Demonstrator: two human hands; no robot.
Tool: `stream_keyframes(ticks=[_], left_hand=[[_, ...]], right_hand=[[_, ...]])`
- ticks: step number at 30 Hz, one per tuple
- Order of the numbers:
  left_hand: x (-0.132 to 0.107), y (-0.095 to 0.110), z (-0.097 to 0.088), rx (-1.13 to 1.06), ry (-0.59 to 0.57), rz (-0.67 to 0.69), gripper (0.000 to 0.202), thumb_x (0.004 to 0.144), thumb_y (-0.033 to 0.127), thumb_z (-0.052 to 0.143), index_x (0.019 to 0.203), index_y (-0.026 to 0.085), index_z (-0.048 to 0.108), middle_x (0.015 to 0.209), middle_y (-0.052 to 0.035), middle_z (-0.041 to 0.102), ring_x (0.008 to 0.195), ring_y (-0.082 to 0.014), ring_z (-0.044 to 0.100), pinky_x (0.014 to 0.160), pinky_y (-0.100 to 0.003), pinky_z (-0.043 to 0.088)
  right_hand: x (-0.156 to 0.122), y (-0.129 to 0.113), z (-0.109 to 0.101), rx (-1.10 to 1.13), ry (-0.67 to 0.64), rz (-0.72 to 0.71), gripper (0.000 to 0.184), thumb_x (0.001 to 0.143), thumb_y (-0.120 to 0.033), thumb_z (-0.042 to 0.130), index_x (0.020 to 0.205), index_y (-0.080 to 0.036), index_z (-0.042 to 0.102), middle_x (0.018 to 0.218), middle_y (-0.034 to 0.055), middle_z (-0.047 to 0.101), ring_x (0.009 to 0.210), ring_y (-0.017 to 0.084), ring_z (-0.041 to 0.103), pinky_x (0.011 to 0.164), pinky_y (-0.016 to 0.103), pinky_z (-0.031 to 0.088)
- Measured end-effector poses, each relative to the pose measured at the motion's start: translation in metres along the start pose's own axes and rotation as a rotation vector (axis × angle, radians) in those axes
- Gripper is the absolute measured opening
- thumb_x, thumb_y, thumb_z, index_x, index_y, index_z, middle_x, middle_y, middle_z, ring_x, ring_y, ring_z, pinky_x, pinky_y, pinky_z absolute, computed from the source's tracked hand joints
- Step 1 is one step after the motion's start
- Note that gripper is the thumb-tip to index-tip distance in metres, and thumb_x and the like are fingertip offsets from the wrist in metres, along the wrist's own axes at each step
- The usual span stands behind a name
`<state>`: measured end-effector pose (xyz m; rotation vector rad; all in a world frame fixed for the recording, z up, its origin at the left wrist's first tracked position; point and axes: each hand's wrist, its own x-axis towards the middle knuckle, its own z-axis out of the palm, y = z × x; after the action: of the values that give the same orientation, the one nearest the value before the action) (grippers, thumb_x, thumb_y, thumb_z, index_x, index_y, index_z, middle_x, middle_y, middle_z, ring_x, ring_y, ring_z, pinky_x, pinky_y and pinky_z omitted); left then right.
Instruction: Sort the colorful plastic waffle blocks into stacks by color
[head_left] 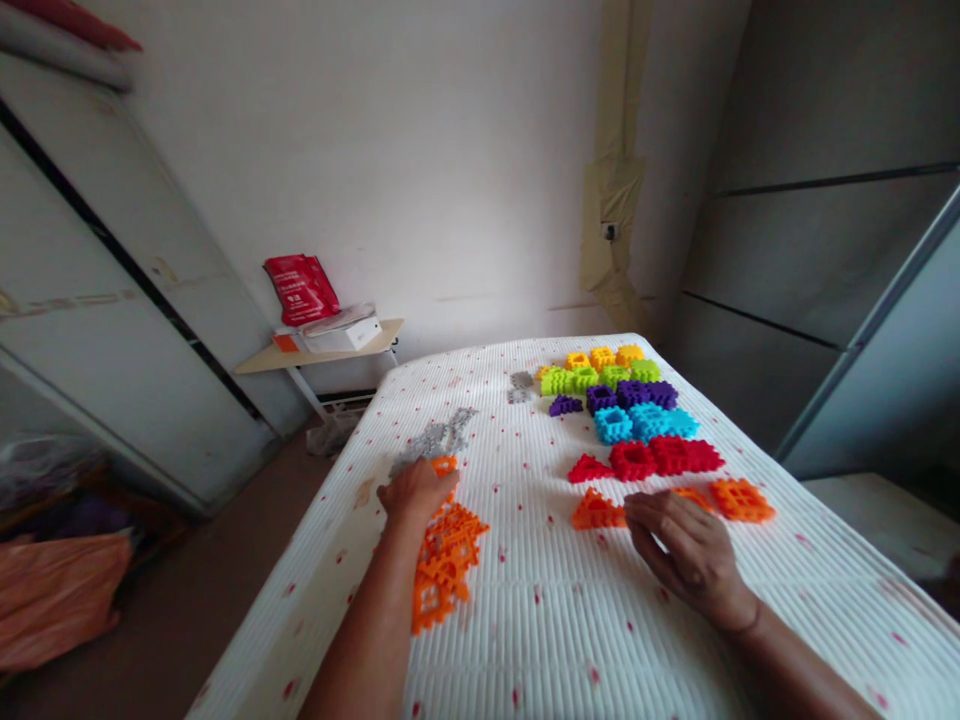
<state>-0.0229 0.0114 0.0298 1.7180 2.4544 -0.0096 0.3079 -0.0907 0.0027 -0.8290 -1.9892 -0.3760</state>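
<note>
My left hand [418, 492] reaches over the left side of the bed, its fingers closed on an orange interlocking block piece [445, 465]. Just below it is a loose heap of flat orange pieces [450, 545]. My right hand [684, 552] is at the front row on the right with its fingers curled. Anything in its grasp is hidden. At its fingertips sits an orange triangular block [597, 510]; whether they touch is unclear. Behind that hand, another orange piece [694, 497] is partly covered, beside an orange square block [741, 499].
Behind the orange row stand red blocks [669, 457], light blue blocks [645, 423], purple blocks [637, 395], lime green blocks [581, 380] and yellow blocks [602, 357]. Grey pieces [435, 438] lie beyond my left hand. A small table [262, 361] holds a red package [301, 288].
</note>
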Motion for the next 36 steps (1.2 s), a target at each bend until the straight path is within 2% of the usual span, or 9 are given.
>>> stream_keyframes(ticks=[3,6,8,12,19,23,30,33,36], left_hand=[[-0.008,-0.001,-0.001,-0.095,0.093,0.111,0.045,0.072,0.046,0.056,0.105,0.016,0.061,0.107,-0.0153,0.065,0.103,-0.0326,0.059,0.087,-0.049,0.041],[-0.021,0.007,0.003,-0.245,0.143,0.297,0.046,0.071,0.028,0.061,0.115,0.018,0.056,0.109,-0.0091,0.065,0.100,-0.0209,0.060,0.087,-0.033,0.044],[-0.032,0.014,0.010,-0.355,0.166,0.429,0.050,0.071,0.021,0.061,0.120,0.019,0.053,0.108,-0.0060,0.065,0.095,-0.0161,0.061,0.085,-0.027,0.046],[-0.056,0.028,0.024,-0.532,0.297,0.692,0.056,0.068,0.014,0.062,0.122,0.022,0.051,0.105,-0.0052,0.065,0.090,-0.0172,0.061,0.085,-0.033,0.048],[-0.086,0.038,0.035,-0.545,0.387,0.953,0.082,0.070,0.013,0.063,0.141,0.028,0.025,0.100,-0.0043,0.063,0.092,-0.0182,0.062,0.083,-0.033,0.052],[-0.091,0.040,0.038,-0.533,0.423,1.025,0.084,0.072,0.015,0.062,0.143,0.027,0.019,0.101,-0.0051,0.064,0.090,-0.0183,0.063,0.080,-0.032,0.053],[-0.094,0.048,0.047,-0.514,0.540,1.138,0.070,0.082,0.027,0.055,0.143,0.024,0.021,0.104,-0.0085,0.065,0.091,-0.0207,0.064,0.080,-0.034,0.054],[-0.091,0.047,0.047,-0.558,0.583,1.134,0.070,0.083,0.035,0.056,0.142,0.023,0.022,0.105,-0.0091,0.065,0.093,-0.0210,0.063,0.080,-0.034,0.054],[-0.084,0.039,0.047,-0.590,0.625,1.045,0.067,0.082,0.040,0.056,0.140,0.023,0.027,0.103,-0.0092,0.064,0.091,-0.0213,0.064,0.080,-0.036,0.054]], right_hand=[[0.003,-0.001,0.001,0.008,-0.014,0.017,0.022,0.083,-0.008,0.055,0.102,-0.017,0.059,0.085,0.0073,0.067,0.076,0.016,0.062,0.066,0.030,0.052],[0.007,-0.003,0.004,0.037,-0.051,0.062,0.022,0.084,-0.008,0.052,0.102,-0.018,0.059,0.087,0.0078,0.067,0.077,0.016,0.063,0.068,0.030,0.053],[0.012,-0.007,0.006,0.064,-0.091,0.089,0.022,0.085,-0.009,0.051,0.103,-0.018,0.059,0.092,0.0085,0.067,0.082,0.017,0.063,0.071,0.031,0.053],[0.023,-0.016,0.013,0.097,-0.228,0.128,0.026,0.087,-0.019,0.052,0.112,-0.019,0.057,0.110,0.0103,0.064,0.099,0.020,0.060,0.081,0.035,0.053],[0.045,-0.027,0.024,0.071,-0.424,0.061,0.042,0.083,-0.022,0.056,0.124,-0.017,0.051,0.128,0.0137,0.054,0.109,0.025,0.054,0.089,0.041,0.048],[0.046,-0.029,0.026,0.050,-0.473,0.044,0.042,0.082,-0.021,0.057,0.123,-0.015,0.052,0.125,0.0137,0.056,0.107,0.025,0.052,0.088,0.040,0.046],[0.043,-0.033,0.014,0.058,-0.561,0.097,0.046,0.080,-0.025,0.059,0.125,-0.018,0.050,0.123,0.0115,0.056,0.103,0.024,0.052,0.085,0.039,0.045],[0.039,-0.017,-0.008,0.074,-0.503,0.143,0.050,0.079,-0.022,0.059,0.128,-0.020,0.047,0.122,0.0112,0.057,0.109,0.024,0.051,0.091,0.042,0.043],[0.030,0.019,-0.047,0.064,-0.384,0.259,0.050,0.079,-0.018,0.058,0.128,-0.021,0.047,0.121,0.0107,0.058,0.112,0.024,0.052,0.096,0.044,0.042]])
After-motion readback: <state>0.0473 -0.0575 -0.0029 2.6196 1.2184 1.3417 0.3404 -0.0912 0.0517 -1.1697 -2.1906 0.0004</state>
